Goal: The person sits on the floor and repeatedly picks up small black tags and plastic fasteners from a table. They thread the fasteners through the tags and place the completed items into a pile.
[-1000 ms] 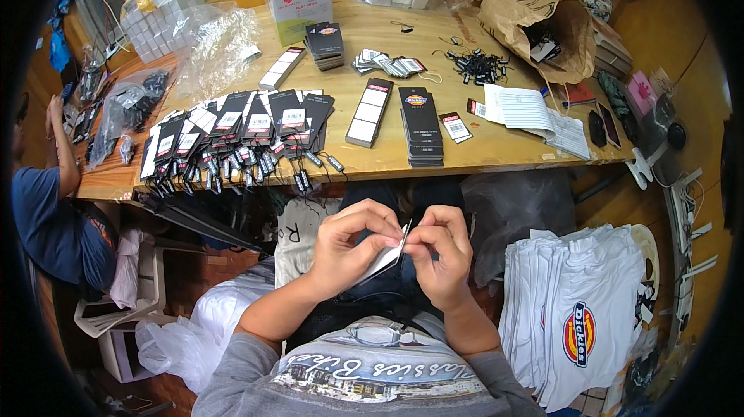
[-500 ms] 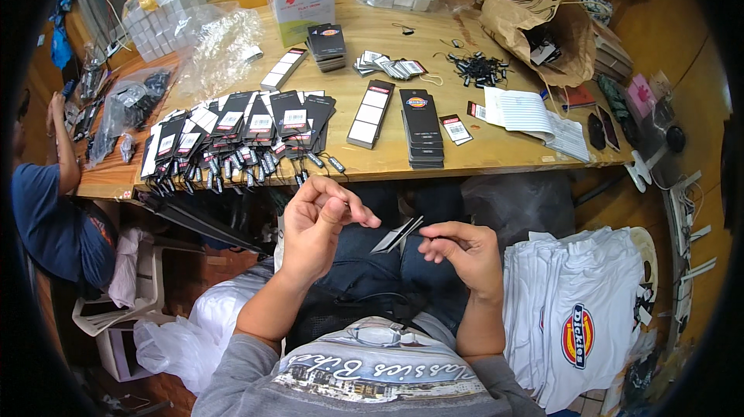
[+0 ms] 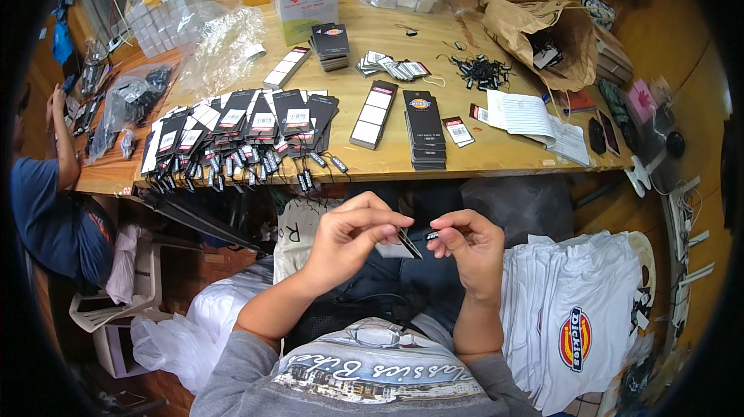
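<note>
Above my lap, my left hand (image 3: 347, 239) is closed in a pinch on the hang tags (image 3: 408, 245), which are seen nearly edge-on. Just to their right, my right hand (image 3: 476, 253) pinches a small black string seal (image 3: 432, 236) between thumb and fingertips. The string itself is too thin to make out. On the table edge ahead lie a stack of black hang tags (image 3: 425, 129) and a stack of white-panelled cards (image 3: 374, 113). To the left spreads a heap of strung tags (image 3: 248, 124), their black seals hanging over the edge.
A tangle of black string seals (image 3: 480, 71) lies near an open brown paper bag (image 3: 515, 29). Lined paper (image 3: 527, 116) rests at the right. A white box (image 3: 304, 6) stands at the back. Folded white shirts (image 3: 542, 301) are piled beside me; a person (image 3: 58, 208) sits at far left.
My left hand has moved right and now grips the tags, which earlier hung by my right hand. The seal now shows in my right fingertips.
</note>
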### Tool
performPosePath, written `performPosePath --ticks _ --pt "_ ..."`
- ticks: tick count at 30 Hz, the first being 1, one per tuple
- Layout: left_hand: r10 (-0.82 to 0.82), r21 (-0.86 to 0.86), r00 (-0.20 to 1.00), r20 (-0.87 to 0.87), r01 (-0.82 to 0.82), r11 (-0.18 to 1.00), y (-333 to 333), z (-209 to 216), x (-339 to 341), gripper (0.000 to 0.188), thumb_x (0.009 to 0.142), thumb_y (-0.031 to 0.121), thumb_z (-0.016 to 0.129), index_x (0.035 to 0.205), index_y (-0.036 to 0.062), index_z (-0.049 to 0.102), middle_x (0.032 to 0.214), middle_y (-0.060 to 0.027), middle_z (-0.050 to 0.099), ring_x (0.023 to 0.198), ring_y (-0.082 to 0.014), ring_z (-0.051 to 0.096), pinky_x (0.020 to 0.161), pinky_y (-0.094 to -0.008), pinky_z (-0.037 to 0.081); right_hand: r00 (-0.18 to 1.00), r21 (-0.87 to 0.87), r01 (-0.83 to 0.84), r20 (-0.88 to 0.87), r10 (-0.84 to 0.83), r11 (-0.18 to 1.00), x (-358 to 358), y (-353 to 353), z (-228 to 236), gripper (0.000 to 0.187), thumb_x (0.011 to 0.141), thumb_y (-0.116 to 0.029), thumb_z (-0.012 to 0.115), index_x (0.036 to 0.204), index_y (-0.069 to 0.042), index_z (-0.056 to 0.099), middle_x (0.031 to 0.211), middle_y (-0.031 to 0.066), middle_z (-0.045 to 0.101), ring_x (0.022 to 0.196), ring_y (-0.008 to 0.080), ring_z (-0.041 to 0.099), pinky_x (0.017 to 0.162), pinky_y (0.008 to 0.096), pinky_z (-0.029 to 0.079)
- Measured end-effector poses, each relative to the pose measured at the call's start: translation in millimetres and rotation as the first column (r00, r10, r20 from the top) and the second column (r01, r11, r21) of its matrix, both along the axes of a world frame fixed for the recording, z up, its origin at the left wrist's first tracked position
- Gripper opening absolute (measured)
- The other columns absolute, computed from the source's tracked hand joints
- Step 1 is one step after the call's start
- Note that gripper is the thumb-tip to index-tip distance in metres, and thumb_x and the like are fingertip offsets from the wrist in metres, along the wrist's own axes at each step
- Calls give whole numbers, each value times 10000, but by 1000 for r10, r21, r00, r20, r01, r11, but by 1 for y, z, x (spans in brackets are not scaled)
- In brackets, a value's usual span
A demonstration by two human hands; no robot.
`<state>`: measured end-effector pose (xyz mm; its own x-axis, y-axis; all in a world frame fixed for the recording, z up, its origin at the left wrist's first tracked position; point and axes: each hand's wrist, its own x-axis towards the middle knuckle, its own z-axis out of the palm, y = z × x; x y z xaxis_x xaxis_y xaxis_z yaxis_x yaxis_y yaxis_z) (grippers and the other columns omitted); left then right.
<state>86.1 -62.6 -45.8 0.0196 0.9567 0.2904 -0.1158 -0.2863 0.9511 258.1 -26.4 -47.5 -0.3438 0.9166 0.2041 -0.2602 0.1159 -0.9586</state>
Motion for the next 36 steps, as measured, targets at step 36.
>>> performPosePath --ticks 36 --pt "-299 -106 921 250 333 937 11 3 -2 627 586 0 713 1126 -37 398 715 -72 572 696 -112 551 638 -229 447 987 8 -155 32 155 988 -6 -3 -1 85 783 -52 552 823 21 567 644 46 562 538 67 503 483 164 390"
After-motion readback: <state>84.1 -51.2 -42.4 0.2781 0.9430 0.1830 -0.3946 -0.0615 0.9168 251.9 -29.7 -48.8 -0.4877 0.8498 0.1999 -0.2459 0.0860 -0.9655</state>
